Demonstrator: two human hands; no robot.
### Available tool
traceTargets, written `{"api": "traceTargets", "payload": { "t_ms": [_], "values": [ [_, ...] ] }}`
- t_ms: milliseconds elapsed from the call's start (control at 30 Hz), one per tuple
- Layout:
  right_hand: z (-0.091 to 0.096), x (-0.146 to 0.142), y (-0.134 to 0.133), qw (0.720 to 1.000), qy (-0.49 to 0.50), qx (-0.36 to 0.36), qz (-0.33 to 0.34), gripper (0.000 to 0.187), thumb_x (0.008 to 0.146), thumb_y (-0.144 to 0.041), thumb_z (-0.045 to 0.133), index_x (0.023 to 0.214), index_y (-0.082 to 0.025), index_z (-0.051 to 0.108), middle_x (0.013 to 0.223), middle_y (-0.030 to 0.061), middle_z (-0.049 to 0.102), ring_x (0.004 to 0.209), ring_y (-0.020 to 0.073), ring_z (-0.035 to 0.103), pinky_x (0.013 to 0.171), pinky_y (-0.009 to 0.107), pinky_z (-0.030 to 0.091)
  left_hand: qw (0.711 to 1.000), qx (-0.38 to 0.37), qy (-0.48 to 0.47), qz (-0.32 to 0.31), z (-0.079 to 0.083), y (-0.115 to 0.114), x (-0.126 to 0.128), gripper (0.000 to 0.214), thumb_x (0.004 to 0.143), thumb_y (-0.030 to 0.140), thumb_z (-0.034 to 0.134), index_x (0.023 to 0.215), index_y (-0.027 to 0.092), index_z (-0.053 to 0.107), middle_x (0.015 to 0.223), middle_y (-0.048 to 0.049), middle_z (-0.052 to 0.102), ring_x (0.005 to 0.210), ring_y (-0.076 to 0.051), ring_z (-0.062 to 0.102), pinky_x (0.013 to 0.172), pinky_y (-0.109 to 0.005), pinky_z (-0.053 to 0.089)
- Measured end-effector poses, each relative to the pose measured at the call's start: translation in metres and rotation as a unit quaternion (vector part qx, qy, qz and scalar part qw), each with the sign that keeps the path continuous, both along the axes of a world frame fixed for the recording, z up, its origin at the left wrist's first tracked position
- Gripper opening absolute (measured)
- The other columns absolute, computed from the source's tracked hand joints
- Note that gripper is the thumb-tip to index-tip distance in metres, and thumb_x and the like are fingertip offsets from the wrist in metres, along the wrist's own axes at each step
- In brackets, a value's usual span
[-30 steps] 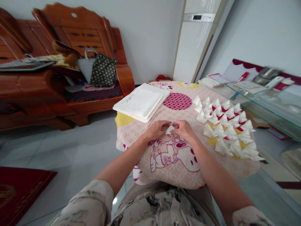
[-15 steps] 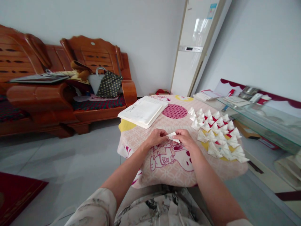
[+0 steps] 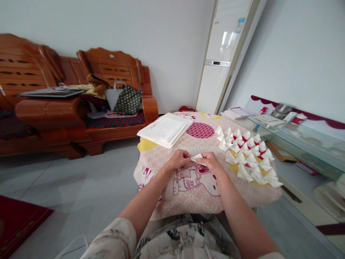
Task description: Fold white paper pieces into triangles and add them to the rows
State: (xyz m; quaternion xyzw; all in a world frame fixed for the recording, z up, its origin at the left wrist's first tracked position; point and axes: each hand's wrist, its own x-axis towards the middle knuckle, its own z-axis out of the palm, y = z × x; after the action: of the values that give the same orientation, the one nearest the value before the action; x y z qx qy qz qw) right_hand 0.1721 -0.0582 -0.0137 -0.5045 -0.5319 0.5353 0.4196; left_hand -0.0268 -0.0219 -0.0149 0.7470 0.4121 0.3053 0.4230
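Note:
Both hands hold one small folded piece of white paper [image 3: 196,157] just above the patterned tablecloth [image 3: 185,201]. My left hand [image 3: 180,158] pinches its left end between thumb and fingers. My right hand [image 3: 210,160] grips the right end, and its fingers cover part of the paper. To the right stand several folded white paper shapes [image 3: 252,158] with pointed tips, set in rough rows. A stack of white paper sheets [image 3: 165,130] lies beyond my left hand, toward the table's far left.
A glass-topped stand [image 3: 299,138] with a metal bowl [image 3: 281,110] and papers borders the table on the right. At the left is a carved wooden sofa [image 3: 113,72] bearing a dark patterned bag [image 3: 128,100]. A tall white air conditioner [image 3: 215,79] stands behind.
The camera view has shifted slightly. My right fingers have moved a little left over the folded paper, covering more of it. Both hands keep their hold.

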Motion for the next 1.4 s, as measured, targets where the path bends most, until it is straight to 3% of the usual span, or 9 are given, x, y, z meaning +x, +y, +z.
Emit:
{"api": "traceTargets", "payload": {
  "t_ms": [367,533,667,833,1033,1400],
  "values": [
    [-0.003,0.002,0.0,0.997,0.068,-0.026,-0.032,0.022,0.058,-0.03,0.078,0.069,-0.012,0.071,0.054,0.0037,0.067,0.042,0.0126,0.057,0.042,0.023,0.046,0.995,-0.065,-0.071,-0.006,-0.003,0.005,-0.003,0.019,0.076,0.031,0.064,0.07,0.013,0.065,0.05,0.0041,0.054,0.041,-0.006,0.041,0.041,-0.019,0.029],
    [-0.005,-0.003,0.005,0.988,0.124,-0.004,-0.088,0.022,0.059,-0.032,0.078,0.068,-0.013,0.071,0.054,0.0034,0.067,0.044,0.0122,0.057,0.045,0.023,0.048,0.969,-0.129,-0.212,0.009,-0.004,0.003,0.002,0.035,0.075,0.041,0.074,0.094,0.012,0.067,0.079,-0.0042,0.071,0.063,-0.013,0.065,0.058,-0.022,0.051],
    [-0.004,-0.008,0.006,0.99,0.126,-0.001,-0.066,0.024,0.059,-0.032,0.078,0.071,-0.012,0.072,0.054,0.0034,0.067,0.044,0.0127,0.057,0.044,0.023,0.047,0.955,-0.137,-0.262,-0.021,-0.003,0.0,0.007,0.042,0.072,0.043,0.078,0.099,0.012,0.069,0.086,-0.0056,0.072,0.069,-0.014,0.068,0.065,-0.025,0.056],
    [0.0,-0.013,0.003,0.992,0.115,-0.002,-0.047,0.029,0.068,-0.042,0.072,0.071,-0.013,0.07,0.055,0.0044,0.067,0.042,0.0145,0.057,0.04,0.024,0.045,0.947,-0.157,-0.281,0.002,-0.005,-0.001,0.01,0.03,0.071,0.034,0.077,0.088,0.011,0.071,0.075,-0.0047,0.072,0.061,-0.013,0.067,0.06,-0.023,0.055],
    [0.002,-0.017,0.002,0.993,0.061,-0.034,-0.093,0.027,0.075,-0.042,0.062,0.069,-0.016,0.064,0.047,0.0007,0.06,0.034,0.0116,0.05,0.031,0.021,0.035,0.955,-0.134,-0.264,0.005,-0.004,-0.003,0.008,0.042,0.071,0.027,0.076,0.111,0.011,0.072,0.068,-0.0004,0.07,0.055,-0.011,0.064,0.059,-0.022,0.051],
    [0.004,-0.018,0.006,0.993,0.012,-0.06,-0.104,0.03,0.073,-0.037,0.059,0.052,-0.017,0.058,0.038,0.0035,0.055,0.027,0.0101,0.043,0.026,0.019,0.026,0.973,-0.089,-0.212,-0.008,-0.006,-0.001,0.006,0.046,0.07,0.029,0.077,0.111,0.009,0.073,0.071,-0.0036,0.072,0.06,-0.013,0.064,0.06,-0.022,0.048]
  ]
}}
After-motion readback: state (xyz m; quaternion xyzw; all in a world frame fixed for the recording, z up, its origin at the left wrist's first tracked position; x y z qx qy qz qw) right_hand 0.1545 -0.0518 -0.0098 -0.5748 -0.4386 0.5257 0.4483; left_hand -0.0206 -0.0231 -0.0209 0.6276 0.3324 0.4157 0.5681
